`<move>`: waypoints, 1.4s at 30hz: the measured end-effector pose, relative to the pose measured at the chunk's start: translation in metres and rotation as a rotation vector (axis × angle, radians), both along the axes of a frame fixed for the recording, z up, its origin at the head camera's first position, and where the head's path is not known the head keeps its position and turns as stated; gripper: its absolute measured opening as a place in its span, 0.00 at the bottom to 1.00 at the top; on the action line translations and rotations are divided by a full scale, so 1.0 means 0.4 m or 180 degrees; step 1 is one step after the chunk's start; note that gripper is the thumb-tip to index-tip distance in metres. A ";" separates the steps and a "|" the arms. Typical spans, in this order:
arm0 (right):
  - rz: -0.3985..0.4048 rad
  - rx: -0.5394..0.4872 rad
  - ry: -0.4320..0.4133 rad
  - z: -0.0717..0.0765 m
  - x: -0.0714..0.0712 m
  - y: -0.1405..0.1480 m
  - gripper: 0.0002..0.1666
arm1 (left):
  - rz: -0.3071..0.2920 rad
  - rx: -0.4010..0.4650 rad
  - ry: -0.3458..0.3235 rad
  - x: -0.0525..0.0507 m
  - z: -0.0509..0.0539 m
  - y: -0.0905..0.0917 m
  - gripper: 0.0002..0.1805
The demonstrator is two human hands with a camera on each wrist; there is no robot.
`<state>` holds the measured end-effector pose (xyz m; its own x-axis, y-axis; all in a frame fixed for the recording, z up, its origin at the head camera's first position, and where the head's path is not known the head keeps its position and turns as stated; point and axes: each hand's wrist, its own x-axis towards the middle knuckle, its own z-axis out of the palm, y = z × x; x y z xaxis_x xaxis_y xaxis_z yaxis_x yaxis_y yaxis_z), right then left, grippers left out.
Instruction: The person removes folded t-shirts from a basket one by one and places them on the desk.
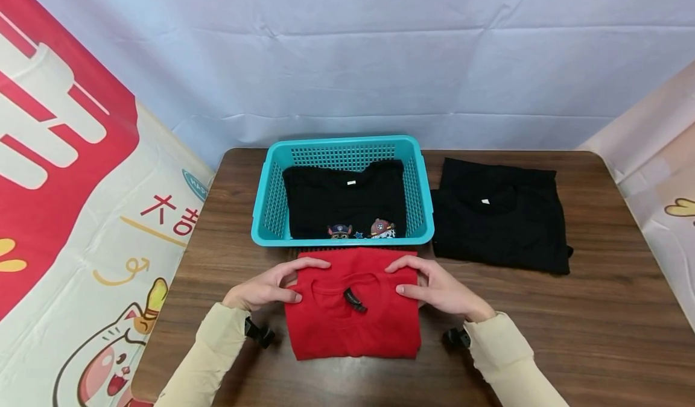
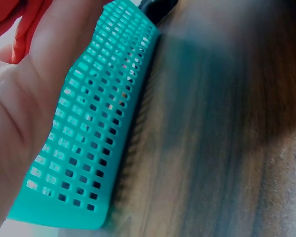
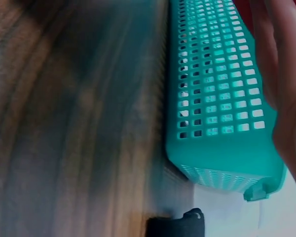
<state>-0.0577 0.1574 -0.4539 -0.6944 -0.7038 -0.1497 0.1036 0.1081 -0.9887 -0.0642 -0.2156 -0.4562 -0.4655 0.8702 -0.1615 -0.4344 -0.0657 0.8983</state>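
A folded red T-shirt point(image 1: 353, 337) with a dark neck label is held level in front of the basket, its collar facing up. My left hand point(image 1: 266, 284) grips its left side, thumb on top and the other fingers partly hidden. On the opposite side my right hand point(image 1: 446, 287) holds it the same way. Just beyond the shirt stands a turquoise plastic basket point(image 1: 342, 242), with a folded black T-shirt point(image 1: 347, 205) with cartoon prints inside. In the left wrist view, red cloth point(image 2: 27, 29) shows beside the palm, above the table.
Right of the basket, another folded black T-shirt point(image 1: 505, 226) with a white label lies on the brown wooden table point(image 1: 613, 310). A pale cloth backdrop point(image 1: 380, 81) hangs behind the table. A printed cloth point(image 1: 157, 256) hangs along the left side.
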 end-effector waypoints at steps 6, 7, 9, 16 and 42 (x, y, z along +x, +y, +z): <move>-0.0043 0.0035 -0.0111 -0.008 0.005 -0.006 0.20 | -0.0003 -0.0052 0.0012 0.000 -0.014 -0.001 0.37; -0.0051 0.0049 -0.0122 -0.009 0.006 -0.007 0.20 | -0.0002 -0.0068 0.0002 -0.001 -0.015 -0.002 0.37; -0.0065 0.0074 -0.0140 -0.011 0.006 -0.009 0.21 | -0.0010 -0.0069 -0.0020 -0.002 -0.017 -0.002 0.37; -0.0052 0.0062 -0.0106 -0.026 0.004 -0.012 0.21 | -0.0003 -0.0042 -0.0022 -0.011 -0.032 -0.001 0.38; -0.0320 0.0997 0.0193 -0.064 -0.006 -0.040 0.22 | 0.0488 -0.1018 0.0504 -0.015 -0.082 -0.008 0.31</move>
<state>-0.0602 0.1415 -0.4794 -0.7723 -0.5576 -0.3044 0.0712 0.4001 -0.9137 -0.0704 -0.2190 -0.4890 -0.6271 0.7060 -0.3291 -0.2955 0.1752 0.9391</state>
